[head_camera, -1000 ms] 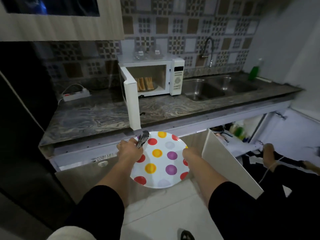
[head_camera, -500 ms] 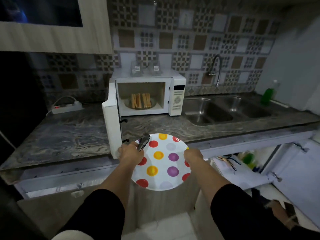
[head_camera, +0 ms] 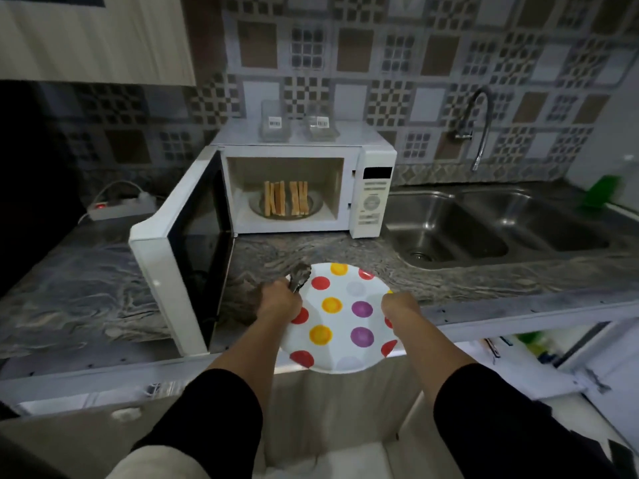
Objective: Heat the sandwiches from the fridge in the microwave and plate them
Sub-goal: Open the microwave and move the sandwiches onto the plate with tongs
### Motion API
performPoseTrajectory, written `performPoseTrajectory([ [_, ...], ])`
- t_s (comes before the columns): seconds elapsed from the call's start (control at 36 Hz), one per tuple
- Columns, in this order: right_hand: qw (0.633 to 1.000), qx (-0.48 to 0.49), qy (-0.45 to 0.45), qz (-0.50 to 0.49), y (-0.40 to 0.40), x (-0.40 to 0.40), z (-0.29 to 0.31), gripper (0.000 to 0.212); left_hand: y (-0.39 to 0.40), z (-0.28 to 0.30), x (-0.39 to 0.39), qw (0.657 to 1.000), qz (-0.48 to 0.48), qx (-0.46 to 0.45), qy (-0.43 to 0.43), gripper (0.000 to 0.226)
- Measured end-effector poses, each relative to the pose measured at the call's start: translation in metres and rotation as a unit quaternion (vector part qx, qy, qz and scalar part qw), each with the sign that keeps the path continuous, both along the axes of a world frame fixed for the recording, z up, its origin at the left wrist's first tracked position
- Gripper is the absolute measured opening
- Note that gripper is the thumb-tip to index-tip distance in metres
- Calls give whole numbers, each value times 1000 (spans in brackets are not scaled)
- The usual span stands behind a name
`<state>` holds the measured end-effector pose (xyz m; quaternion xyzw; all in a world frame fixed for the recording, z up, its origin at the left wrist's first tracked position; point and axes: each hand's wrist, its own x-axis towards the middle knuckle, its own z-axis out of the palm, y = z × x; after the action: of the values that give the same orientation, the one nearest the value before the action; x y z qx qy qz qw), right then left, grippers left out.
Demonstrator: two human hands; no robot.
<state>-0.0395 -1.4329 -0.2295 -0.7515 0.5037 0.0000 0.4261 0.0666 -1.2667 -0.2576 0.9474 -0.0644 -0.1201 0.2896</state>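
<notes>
White with red, yellow and purple dots, the round plate (head_camera: 340, 318) sits between my hands at the marbled grey counter (head_camera: 86, 288) edge. My left hand (head_camera: 280, 300) grips its rim and metal tongs (head_camera: 300, 278); my right hand (head_camera: 401, 307) curls on the opposite rim. Toasted sandwiches (head_camera: 285, 198) stand upright inside the open white microwave (head_camera: 375, 198).

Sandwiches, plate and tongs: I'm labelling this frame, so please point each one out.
sandwiches (head_camera: 285, 198), head view, on the toasted edge of a middle slice.
plate (head_camera: 342, 326), head view, on its white centre.
tongs (head_camera: 300, 279), head view, on the metal tips above the left hand.
</notes>
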Motion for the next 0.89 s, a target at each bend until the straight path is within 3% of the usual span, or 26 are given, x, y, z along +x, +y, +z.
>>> performPoseTrajectory([
  [0.19, 1000, 1, -16, -19, -24, 55, 5, 33, -29, 5, 70, 995, -42, 66, -55, 38],
  [0.33, 999, 13, -27, -38, -30, 87, -1, 33, -39, -2, 102, 996, -46, 57, -48, 34],
  [0.53, 999, 40, -21, -6, -35, 123, -10, 32, -39, -22, 130, 999, -7, -34, -1, 28],
  [0.64, 999, 46, 8, 27, -45, 144, -17, 32, -45, -33, 142, 995, 37, -94, 20, 35],
  [0.78, 995, 45, 38, 76, -59, 167, -23, 23, -47, -67, 163, 994, 85, -66, 24, 44],
  [0.89, 991, 54, 37, 114, -72, 180, -31, 29, -48, -58, 155, 995, 102, -2, 19, 46],
])
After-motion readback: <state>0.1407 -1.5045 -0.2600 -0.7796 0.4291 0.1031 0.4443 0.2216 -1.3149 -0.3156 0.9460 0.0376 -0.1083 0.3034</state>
